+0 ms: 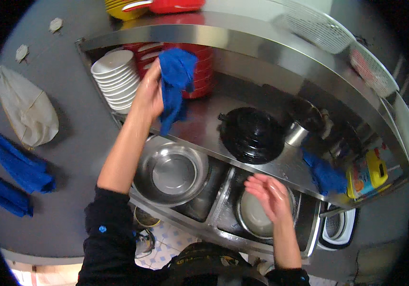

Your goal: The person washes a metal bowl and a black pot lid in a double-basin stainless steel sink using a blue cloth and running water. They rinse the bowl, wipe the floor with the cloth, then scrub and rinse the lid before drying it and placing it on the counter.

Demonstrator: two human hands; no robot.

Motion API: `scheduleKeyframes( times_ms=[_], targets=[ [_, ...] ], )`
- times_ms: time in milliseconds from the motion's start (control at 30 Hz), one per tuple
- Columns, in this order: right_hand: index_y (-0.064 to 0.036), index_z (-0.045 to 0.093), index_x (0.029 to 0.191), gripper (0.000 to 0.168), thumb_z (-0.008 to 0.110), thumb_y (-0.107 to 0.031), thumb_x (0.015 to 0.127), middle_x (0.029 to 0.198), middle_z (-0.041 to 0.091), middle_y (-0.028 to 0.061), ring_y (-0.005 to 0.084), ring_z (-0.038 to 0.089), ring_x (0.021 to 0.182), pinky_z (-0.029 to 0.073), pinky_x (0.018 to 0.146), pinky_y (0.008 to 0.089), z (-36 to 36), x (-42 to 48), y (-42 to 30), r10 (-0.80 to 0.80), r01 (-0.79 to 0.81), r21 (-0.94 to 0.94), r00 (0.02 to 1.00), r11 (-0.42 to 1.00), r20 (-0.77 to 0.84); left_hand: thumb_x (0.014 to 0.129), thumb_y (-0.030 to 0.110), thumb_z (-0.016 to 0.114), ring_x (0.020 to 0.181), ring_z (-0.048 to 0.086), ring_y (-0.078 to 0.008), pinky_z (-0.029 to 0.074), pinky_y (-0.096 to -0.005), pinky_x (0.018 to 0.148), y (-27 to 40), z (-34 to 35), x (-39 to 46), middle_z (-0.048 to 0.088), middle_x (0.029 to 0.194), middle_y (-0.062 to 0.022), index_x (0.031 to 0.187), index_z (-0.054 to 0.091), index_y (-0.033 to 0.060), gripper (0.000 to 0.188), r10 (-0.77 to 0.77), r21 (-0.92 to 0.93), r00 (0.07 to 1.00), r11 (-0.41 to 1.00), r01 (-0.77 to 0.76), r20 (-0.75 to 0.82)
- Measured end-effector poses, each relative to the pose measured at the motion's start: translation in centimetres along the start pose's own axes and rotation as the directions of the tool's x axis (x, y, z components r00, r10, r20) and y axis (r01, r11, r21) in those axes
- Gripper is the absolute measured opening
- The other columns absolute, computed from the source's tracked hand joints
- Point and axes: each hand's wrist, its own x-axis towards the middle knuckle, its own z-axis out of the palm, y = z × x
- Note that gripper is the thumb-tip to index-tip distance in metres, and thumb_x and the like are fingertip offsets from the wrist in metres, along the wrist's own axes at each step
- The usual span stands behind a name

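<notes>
My left hand (151, 91) holds a crumpled blue cloth (177, 71) over the steel shelf, just right of a stack of white bowls (115, 80). Behind the cloth stand red stacked containers (202, 71). My right hand (270, 195), wet and empty with its fingers extended, is above the right sink basin, over a round metal bowl (254, 214) of cloudy liquid. A wide steel basin (174, 171) rests in the left sink.
On the shelf are a black round object (251, 136), a steel pot (304, 118), another blue cloth (324, 173) and a yellow jug (376, 171). White baskets (319, 30) sit on the upper ledge. Blue cloths (14, 161) and a whitish cloth bag (29, 107) hang at left.
</notes>
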Motion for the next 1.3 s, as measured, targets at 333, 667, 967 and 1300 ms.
scheduleKeyframes(
  times_ms=[333, 667, 967, 1300],
  targets=[
    [-0.019, 0.016, 0.135, 0.051, 0.027, -0.042, 0.090, 0.132, 0.031, 0.0137, 0.0317, 0.039, 0.115, 0.035, 0.093, 0.0413, 1.4, -2.2, 4.5, -0.188, 0.210, 0.091, 0.961, 0.974, -0.202, 0.087, 0.026, 0.045, 0.128, 0.015, -0.0238, 0.012, -0.0336, 0.102, -22.0, 10.9, -18.0, 0.014, 0.140, -0.0145, 0.133, 0.012, 0.0013, 0.062, -0.392, 0.537, 0.841, 0.830, 0.149, 0.373],
    [-0.005, 0.037, 0.122, 0.041, 0.038, -0.031, 0.090, 0.121, 0.044, 0.0101, 0.0197, 0.047, 0.102, 0.039, 0.088, 0.0314, -3.3, -8.0, -7.2, -0.434, 0.461, 0.078, 0.871, 0.884, -0.229, 0.077, 0.019, 0.060, 0.094, 0.056, -0.0181, 0.045, -0.0288, 0.079, -20.2, 9.9, -9.4, 0.058, 0.105, -0.0095, 0.095, 0.061, 0.0035, 0.024, -0.084, 0.807, 0.916, 0.509, -0.298, 0.392],
    [0.000, 0.030, 0.127, 0.043, 0.029, -0.026, 0.094, 0.116, 0.047, 0.0101, 0.0215, 0.046, 0.105, 0.037, 0.092, 0.0332, -13.1, -16.1, 2.6, -0.392, 0.201, -0.376, 0.739, 0.904, -0.548, 0.065, 0.035, 0.061, 0.095, 0.049, -0.0354, 0.040, -0.0421, 0.082, -23.6, 5.7, 5.0, 0.054, 0.098, -0.0213, 0.099, 0.057, 0.0002, 0.049, 0.024, 0.895, 0.948, -0.340, -0.290, 0.316],
    [-0.003, 0.031, 0.129, 0.041, 0.033, -0.022, 0.092, 0.121, 0.045, 0.0158, 0.0254, 0.045, 0.110, 0.035, 0.093, 0.0318, -2.7, 4.6, -2.4, -0.732, 0.285, -0.865, 0.669, 0.413, -0.129, 0.063, 0.029, 0.060, 0.090, 0.049, -0.0344, 0.039, -0.0407, 0.082, -20.6, 1.8, 1.8, 0.055, 0.094, -0.0205, 0.101, 0.055, -0.0026, 0.050, 0.056, 0.870, 0.906, -0.310, -0.383, 0.419]
  ],
)
